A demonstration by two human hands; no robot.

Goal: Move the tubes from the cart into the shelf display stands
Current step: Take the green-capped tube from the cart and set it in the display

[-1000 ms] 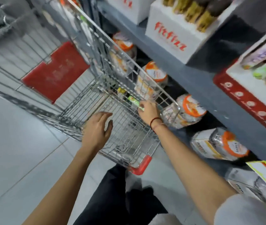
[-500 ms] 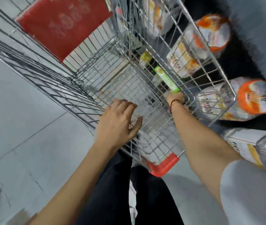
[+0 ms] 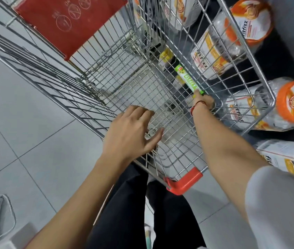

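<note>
Left hand [image 3: 131, 133] hovers over the near rim of the cart [image 3: 96, 81], fingers spread loose, palm down, gripping nothing. Across the wire floor now: the right hand [image 3: 203, 102] is deep in the basket, fingers closed round the near end of the green tube [image 3: 187, 79]. That tube lies low along the cart's right wall, its long axis running up and away from the wrist. A yellow tube [image 3: 166, 57] sits just beyond it, farther in. Right hand is clearly the nearer one; the lift looks like its job.
</note>
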